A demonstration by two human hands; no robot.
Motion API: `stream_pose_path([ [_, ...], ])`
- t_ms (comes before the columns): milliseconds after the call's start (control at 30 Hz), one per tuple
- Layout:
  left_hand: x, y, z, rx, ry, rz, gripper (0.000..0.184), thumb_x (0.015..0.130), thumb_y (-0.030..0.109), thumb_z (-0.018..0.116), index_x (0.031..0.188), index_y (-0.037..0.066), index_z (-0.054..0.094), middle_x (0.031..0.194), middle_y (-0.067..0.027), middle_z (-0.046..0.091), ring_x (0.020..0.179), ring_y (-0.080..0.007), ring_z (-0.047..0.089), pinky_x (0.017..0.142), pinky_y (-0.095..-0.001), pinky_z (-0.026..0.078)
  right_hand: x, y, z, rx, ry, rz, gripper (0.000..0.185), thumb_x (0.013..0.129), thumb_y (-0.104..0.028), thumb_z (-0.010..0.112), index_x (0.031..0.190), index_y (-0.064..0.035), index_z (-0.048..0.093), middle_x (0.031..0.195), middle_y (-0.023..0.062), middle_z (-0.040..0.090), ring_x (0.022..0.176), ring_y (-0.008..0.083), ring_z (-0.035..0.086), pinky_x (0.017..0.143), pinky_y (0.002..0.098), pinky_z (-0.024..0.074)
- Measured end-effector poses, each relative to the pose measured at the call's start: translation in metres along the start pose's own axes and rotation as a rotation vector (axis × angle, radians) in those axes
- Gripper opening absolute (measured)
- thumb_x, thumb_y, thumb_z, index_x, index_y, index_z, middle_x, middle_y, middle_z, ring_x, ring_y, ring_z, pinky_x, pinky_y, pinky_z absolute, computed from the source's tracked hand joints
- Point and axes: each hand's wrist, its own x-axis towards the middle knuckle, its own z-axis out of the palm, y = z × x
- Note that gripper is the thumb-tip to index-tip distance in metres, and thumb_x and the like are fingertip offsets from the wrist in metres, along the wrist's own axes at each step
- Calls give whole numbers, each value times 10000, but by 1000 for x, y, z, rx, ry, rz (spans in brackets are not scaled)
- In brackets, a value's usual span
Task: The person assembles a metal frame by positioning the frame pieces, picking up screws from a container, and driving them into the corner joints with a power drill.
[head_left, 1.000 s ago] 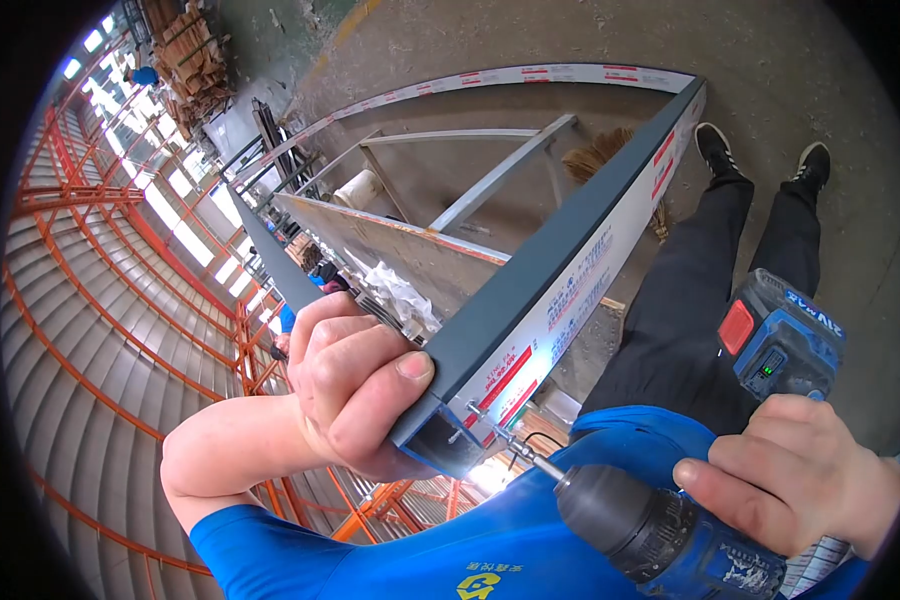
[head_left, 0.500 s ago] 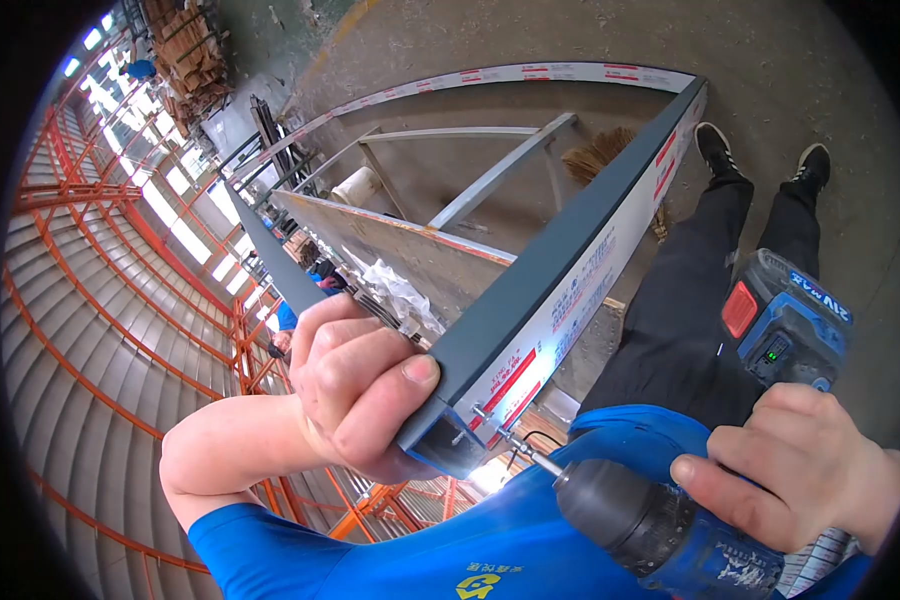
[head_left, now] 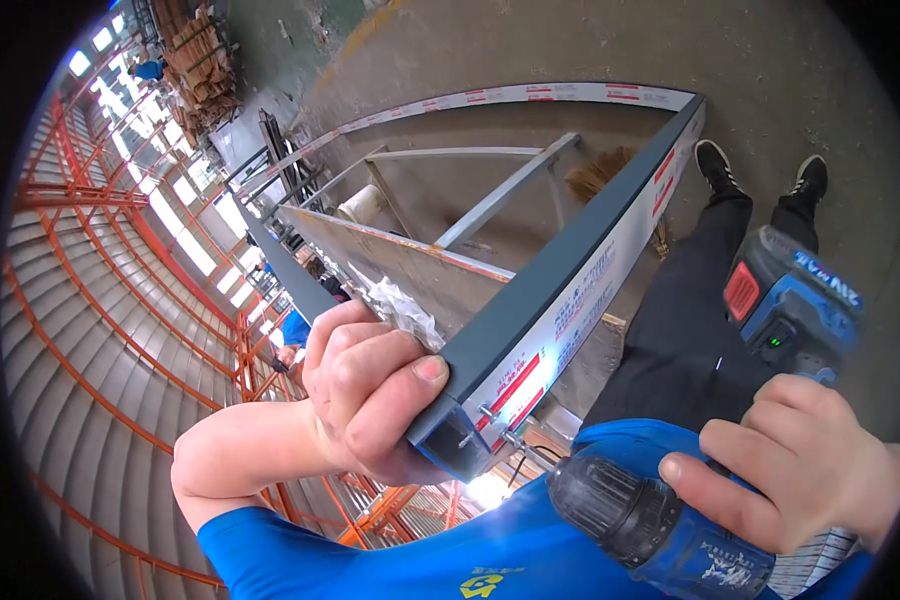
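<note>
My left hand is wrapped round the end of a dark grey metal frame, its thumb pressed on the top face. White film with red and blue print covers the frame's side. My right hand grips a blue and black cordless drill, with its battery pack beyond the fist. The drill's bit points at the film-covered side near the open end, its light shining there. A small screw sticks out of that side just above the bit tip. Whether the bit sits on a second screw I cannot tell.
Inside the frame's outline stands a metal support stand with a board. A broom head and a white bucket are near it. Stacked wood strips lie far left. Another person is in the background.
The near end of the frame and my left hand sit slightly lower and further right in view. The drill has shifted a little left, and its battery pack looks blurred and tilted.
</note>
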Motion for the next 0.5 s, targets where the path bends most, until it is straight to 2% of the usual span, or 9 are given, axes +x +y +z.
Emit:
stream_pose_path([
  [100,1,0,-6,33,-63,11,667,750,392,871,1176,67,475,885,-85,511,722,-197,492,703,-411,390,-4,4,8,39,30,21,459,776,-114,741,1232,-106,693,897,58,643,637,151,549,624,304,429],
  [233,-2,-1,-3,32,-30,5,684,740,372,885,1184,64,466,927,-91,509,755,-205,502,715,-411,397,-3,4,3,33,10,-9,474,785,-124,748,1254,-111,685,899,55,638,644,148,554,611,303,428],
  [300,1,-4,-2,21,25,36,592,737,302,861,1160,53,529,888,-73,567,670,-180,557,721,-399,466,5,5,-9,-67,-17,-53,453,825,-134,752,1272,-108,684,902,57,638,654,146,560,603,303,428],
  [333,4,-4,-1,31,38,23,611,730,305,865,1168,46,526,893,-81,574,663,-178,552,715,-407,466,3,5,-9,-68,-15,-50,453,825,-134,752,1272,-108,684,902,57,638,654,146,560,603,303,428],
  [400,0,-1,-7,15,-71,0,763,687,336,911,1230,75,442,986,-117,559,794,-222,535,741,-420,406,-2,6,-8,-5,-62,-4,444,843,-140,748,1281,-107,682,923,61,643,663,144,567,610,305,431],
  [500,3,-5,-6,26,-61,21,778,665,339,912,1228,75,445,996,-120,572,786,-217,524,738,-419,400,-11,8,-1,57,-37,28,457,842,-139,748,1291,-97,670,978,77,660,688,160,595,631,319,452],
])
